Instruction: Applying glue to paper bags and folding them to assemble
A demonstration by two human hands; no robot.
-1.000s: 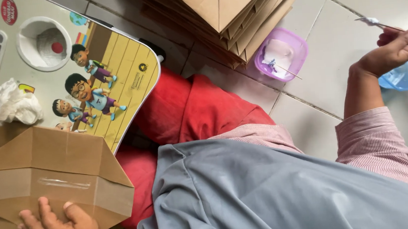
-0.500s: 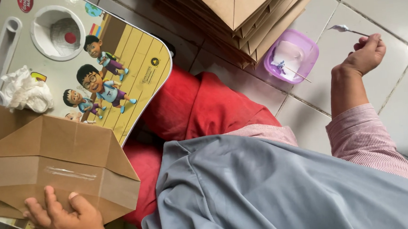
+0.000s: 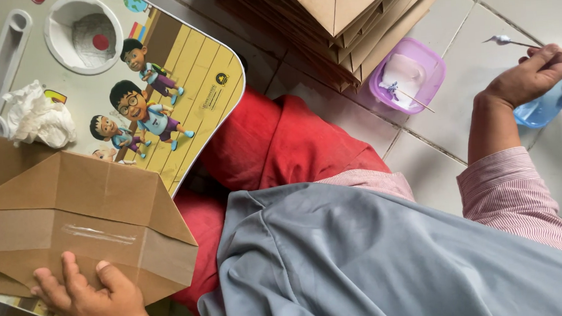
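under left hand [image 3: 92, 301] folded brown paper bag [image 3: 66, 228], right hand [image 3: 529, 78] well apart

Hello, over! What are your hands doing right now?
Left hand pressing the folded brown paper bag on the cartoon lap table. Right hand holding a small stick beside a blue container. Nothing blocking.

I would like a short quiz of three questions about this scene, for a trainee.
1. True or false: the left hand rests on the folded brown paper bag.
2. Which thing lies in the purple container? A) a thin stick B) a pair of scissors C) a red cloth
3. Fill in: the crumpled white tissue lies on the small ___ with the cartoon picture.

Key: 1 true; 2 A; 3 table. The right hand holds a small spoon-like tool.
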